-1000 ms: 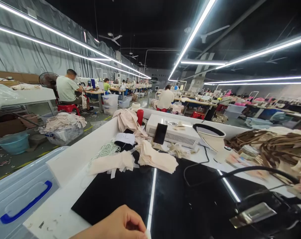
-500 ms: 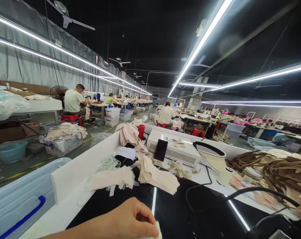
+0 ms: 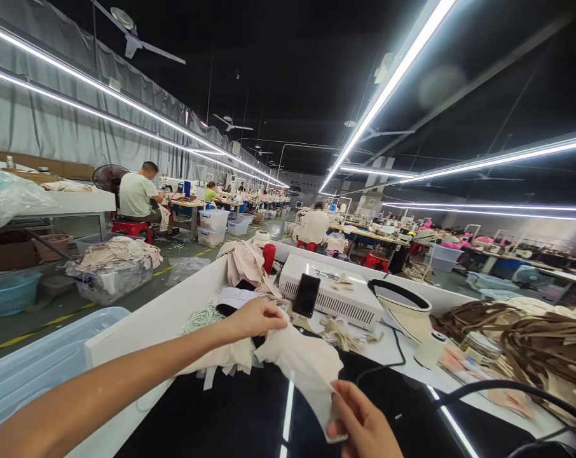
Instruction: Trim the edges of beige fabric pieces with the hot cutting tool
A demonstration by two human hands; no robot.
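Note:
My left hand [image 3: 259, 319] reaches over the worktable, finger and thumb closed on the far end of a cream fabric piece [image 3: 303, 369]. Lower down, my right hand [image 3: 362, 423] pinches the near end of the same piece. The fabric stretches slantwise between both hands, over a stack of similar cream pieces that it partly covers. Beside it, left of the stack, lie more cream fabric pieces [image 3: 233, 357], partly behind my left forearm. Under my hands is a glossy black panel [image 3: 212, 413].
A phone [image 3: 306, 295] leans against a white vented box [image 3: 333, 286]. Right of these stand a cream, black-rimmed round item [image 3: 402, 302] and a thread cone [image 3: 430, 350]. A black cable [image 3: 507, 385] arches at right, near brown strips [image 3: 531, 337]. Co-workers sit farther off.
My left hand has moved up and forward to the fabric stack. My right hand has come into view from below, and a cream fabric piece is now held between both hands.

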